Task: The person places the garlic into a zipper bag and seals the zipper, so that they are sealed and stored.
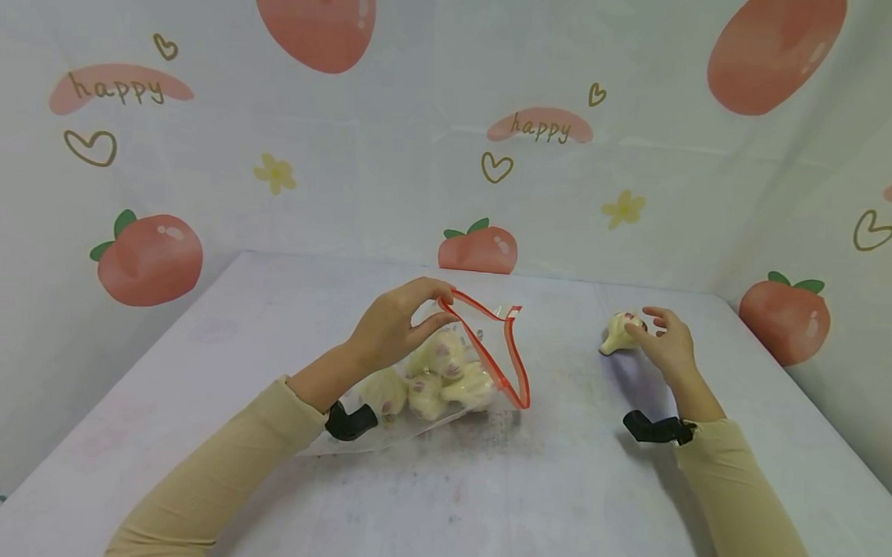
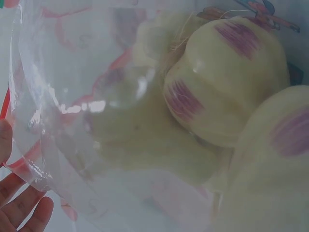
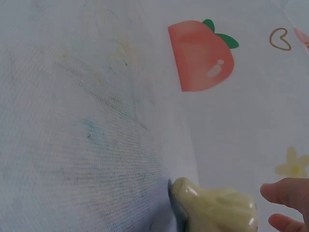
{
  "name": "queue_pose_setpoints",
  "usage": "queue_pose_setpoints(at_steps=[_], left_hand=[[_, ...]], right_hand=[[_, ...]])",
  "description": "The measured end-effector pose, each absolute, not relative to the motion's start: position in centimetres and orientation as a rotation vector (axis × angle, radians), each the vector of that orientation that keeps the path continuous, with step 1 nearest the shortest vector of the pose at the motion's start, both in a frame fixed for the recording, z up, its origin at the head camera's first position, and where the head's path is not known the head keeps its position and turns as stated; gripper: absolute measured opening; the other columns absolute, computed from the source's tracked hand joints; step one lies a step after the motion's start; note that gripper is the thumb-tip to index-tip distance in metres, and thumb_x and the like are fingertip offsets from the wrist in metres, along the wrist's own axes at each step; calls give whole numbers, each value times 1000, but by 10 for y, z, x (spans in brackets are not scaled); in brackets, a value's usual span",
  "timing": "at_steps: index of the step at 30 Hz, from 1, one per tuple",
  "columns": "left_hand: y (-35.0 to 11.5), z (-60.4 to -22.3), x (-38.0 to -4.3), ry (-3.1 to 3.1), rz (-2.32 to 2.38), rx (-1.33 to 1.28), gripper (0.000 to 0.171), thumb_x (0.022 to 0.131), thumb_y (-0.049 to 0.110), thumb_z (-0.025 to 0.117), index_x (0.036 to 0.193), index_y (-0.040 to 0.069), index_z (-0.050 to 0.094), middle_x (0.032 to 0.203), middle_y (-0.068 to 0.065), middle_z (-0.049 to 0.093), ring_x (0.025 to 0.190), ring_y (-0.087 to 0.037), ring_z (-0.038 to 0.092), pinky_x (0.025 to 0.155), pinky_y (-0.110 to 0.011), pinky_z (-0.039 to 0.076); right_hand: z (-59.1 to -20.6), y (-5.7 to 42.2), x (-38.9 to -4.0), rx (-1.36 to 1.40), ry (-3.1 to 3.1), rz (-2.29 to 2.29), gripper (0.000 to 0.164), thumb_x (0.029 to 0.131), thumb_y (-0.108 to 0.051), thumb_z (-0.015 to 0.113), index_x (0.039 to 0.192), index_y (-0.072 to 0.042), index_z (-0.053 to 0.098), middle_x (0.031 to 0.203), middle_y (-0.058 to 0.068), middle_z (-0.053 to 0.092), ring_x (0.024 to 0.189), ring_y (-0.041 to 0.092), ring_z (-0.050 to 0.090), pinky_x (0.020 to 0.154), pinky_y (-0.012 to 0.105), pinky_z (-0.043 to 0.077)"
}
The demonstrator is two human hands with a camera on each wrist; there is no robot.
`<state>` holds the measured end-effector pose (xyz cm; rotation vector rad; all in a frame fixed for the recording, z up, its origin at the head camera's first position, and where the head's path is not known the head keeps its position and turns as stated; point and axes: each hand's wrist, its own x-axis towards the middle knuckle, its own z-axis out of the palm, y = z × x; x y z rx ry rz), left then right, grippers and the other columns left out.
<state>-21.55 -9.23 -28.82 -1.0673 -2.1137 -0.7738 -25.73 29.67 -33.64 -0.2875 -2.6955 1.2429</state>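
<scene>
A clear plastic zip bag (image 1: pixel 404 429) with a red-edged mouth lies on the table, its opening facing right. My left hand (image 1: pixel 394 322) pinches the upper edge of that mouth between thumb and fingers. Inside the bag sit several garlic bulbs (image 1: pixel 425 395), pale with purple streaks; through the film they show large in the left wrist view, one bulb (image 2: pixel 227 82) in front of the others. On the right, a single garlic bulb (image 1: pixel 617 334) lies outside the bag. My right hand (image 1: pixel 668 344) is at its right side, fingers spread, with a small gap to the bulb (image 3: pixel 217 210) in the right wrist view.
The white table (image 1: pixel 438 508) carries faint stains. A white cloth backdrop (image 1: pixel 406 146) with printed fruit, hearts and flowers rises behind and at both sides. A black wrist strap piece (image 1: pixel 655 429) juts from the right wrist, another (image 1: pixel 352 423) from the left.
</scene>
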Motion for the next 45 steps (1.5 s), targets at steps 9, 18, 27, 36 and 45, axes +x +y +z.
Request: queue_pose_setpoints(at_steps=[9,18,27,36,45], left_hand=[[-92,-290,-217,-2108,-777,-1073,26,76,7,75,97,2,59,95,-9,65,85,-19,62,73,-35,53],[-92,-290,-217,-2116,-789,-1070,25,77,9,74,97,2,60,96,-9,66,87,-19,63,74,-34,54],[-92,-290,-216,-2137,-783,-1063,25,78,8,74,97,3,60,97,-9,66,88,-19,63,74,-33,53],[-91,-290,-216,-2128,-779,-1063,24,79,10,73,97,3,60,97,-9,66,88,-19,63,75,-32,53],[-92,-291,-215,-2130,-760,-1068,25,79,10,73,98,3,60,97,-9,66,89,-19,63,75,-31,53]], right_hand=[[-345,300,-263,-236,-2713,1297,62,93,-25,50,142,5,27,141,39,24,126,49,32,99,52,35],[-350,299,-268,-215,-2733,1313,63,92,-22,53,143,4,26,140,36,29,120,41,36,86,33,38],[-353,301,-272,-205,-2749,1312,64,92,-21,54,142,6,26,143,34,29,128,42,32,98,42,36],[-355,300,-272,-238,-2731,1312,63,91,-20,55,142,4,29,142,35,30,129,41,34,102,46,34],[-355,298,-270,-267,-2716,1286,63,91,-25,55,141,4,30,139,35,33,127,42,37,98,44,37]])
